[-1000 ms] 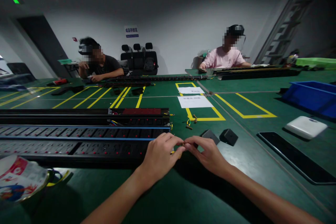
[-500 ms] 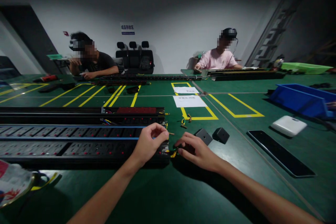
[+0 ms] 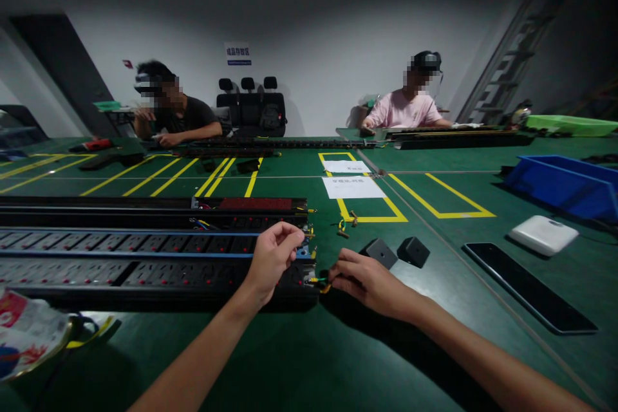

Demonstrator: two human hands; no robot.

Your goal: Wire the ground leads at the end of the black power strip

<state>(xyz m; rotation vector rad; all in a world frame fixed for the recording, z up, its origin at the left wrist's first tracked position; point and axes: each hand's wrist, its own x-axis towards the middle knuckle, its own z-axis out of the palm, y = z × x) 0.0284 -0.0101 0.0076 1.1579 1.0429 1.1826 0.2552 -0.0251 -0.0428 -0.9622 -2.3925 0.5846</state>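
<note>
Long black socket strips [image 3: 164,275] lie side by side at the left, with short yellow-green wires [image 3: 318,282] at their right ends. Over the strip with blue edges [image 3: 120,243], my left hand [image 3: 274,259] is closed, thumb and forefinger pinched; what they hold is too small to make out. My right hand [image 3: 365,282] is curled beside the end of the nearest strip, its fingertips at the yellow-green wire. Two black blocks [image 3: 381,252] stand just beyond it. Small wired pieces [image 3: 344,228] lie on the green table farther back.
A phone [image 3: 528,286], a white case [image 3: 543,235] and a blue bin [image 3: 560,187] are at the right. White papers [image 3: 355,187] lie mid-table. A printed bag [image 3: 29,335] is at the lower left. Two people sit across the table.
The thin stick-like piece that showed at my left fingertips no longer shows. My left fingers have drawn a little back from the strip ends. The view has shifted slightly.
</note>
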